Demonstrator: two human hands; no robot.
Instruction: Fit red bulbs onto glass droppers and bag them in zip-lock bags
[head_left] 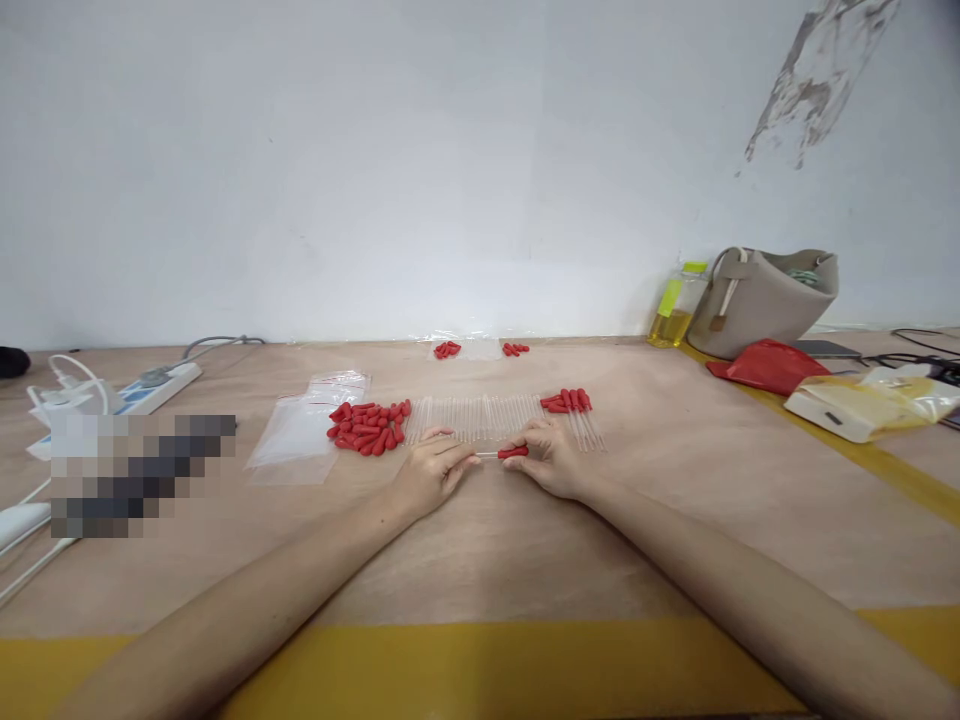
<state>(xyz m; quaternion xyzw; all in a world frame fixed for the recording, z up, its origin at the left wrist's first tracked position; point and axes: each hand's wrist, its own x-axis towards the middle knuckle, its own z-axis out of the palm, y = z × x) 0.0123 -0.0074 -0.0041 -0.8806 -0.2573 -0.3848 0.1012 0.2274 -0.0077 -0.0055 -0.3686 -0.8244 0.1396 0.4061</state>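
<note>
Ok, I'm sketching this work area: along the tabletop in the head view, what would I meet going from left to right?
Power strip, clear plastic bags, large pile of red bulbs, left hand, thin clear tube, right hand, bottle, grey bag.

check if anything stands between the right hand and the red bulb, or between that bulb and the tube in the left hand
Nothing visible does: the right hand holds the red bulb, and the tube in the left hand runs up to its end.
</note>
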